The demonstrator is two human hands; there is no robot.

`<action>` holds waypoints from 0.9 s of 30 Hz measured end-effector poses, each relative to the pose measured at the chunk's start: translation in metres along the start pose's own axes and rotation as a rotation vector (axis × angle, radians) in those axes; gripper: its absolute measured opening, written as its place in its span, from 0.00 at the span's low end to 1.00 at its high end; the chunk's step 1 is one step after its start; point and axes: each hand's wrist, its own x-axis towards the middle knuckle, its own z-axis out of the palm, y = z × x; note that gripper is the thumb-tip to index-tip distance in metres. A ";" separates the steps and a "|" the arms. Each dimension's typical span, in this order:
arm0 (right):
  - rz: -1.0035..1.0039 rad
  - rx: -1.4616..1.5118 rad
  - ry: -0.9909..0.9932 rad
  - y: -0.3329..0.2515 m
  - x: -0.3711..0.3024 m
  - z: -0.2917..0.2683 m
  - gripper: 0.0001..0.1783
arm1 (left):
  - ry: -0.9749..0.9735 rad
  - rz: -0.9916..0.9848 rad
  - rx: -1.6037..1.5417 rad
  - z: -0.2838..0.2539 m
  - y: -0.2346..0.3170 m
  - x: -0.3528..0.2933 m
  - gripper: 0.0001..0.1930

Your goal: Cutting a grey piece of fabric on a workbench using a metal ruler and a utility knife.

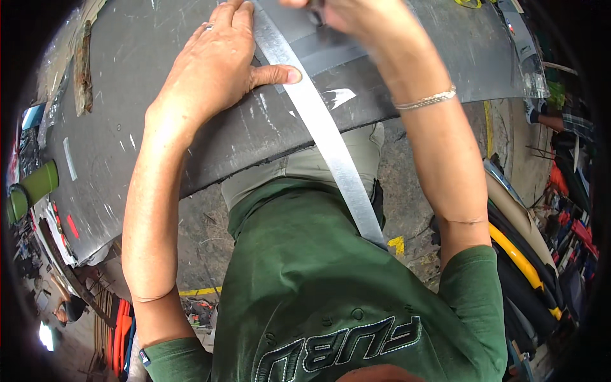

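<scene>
A long metal straightedge [331, 140] slants across the dark work table [210, 153] and sticks out past its near edge toward my body. My left hand [213, 70] lies on the straightedge's upper left side, fingers stretched forward and thumb pressed across the metal. Just right of the straightedge, my right hand [366, 19] is closed round a small dark tool [316, 11]. Motion blur and the top edge of the picture hide the tool's tip. Under the straightedge lies a smooth dark grey sheet [337, 57].
A worn wooden strip [84, 70] lies at the table's left. Beyond that side is a green roll [32, 191]. At the right stand a beige roll [525, 197] and a yellow roll [515, 251] among dark ones. Another person's arm [554, 121] shows at the far right.
</scene>
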 end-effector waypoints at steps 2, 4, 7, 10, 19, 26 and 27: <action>0.162 0.230 0.085 0.023 0.008 0.005 0.28 | 0.152 0.100 -0.049 0.020 -0.017 0.003 0.59; 0.249 0.199 0.089 0.032 0.010 0.011 0.28 | 0.215 0.139 0.012 0.032 -0.024 0.002 0.59; 0.258 0.187 0.031 0.049 0.017 0.004 0.28 | 0.178 0.112 0.021 0.011 -0.008 0.000 0.59; 0.301 0.161 0.048 0.053 0.019 0.006 0.29 | 0.082 0.047 -0.026 -0.006 0.002 -0.003 0.58; 0.270 0.141 0.079 0.051 0.011 0.010 0.33 | 0.077 0.082 0.028 -0.006 0.003 -0.002 0.57; 0.257 0.125 0.064 0.051 0.012 0.014 0.32 | 0.385 0.203 0.254 0.056 -0.033 0.003 0.57; 0.255 0.134 0.072 0.051 0.013 0.011 0.32 | 0.385 0.211 0.251 0.042 -0.023 0.002 0.57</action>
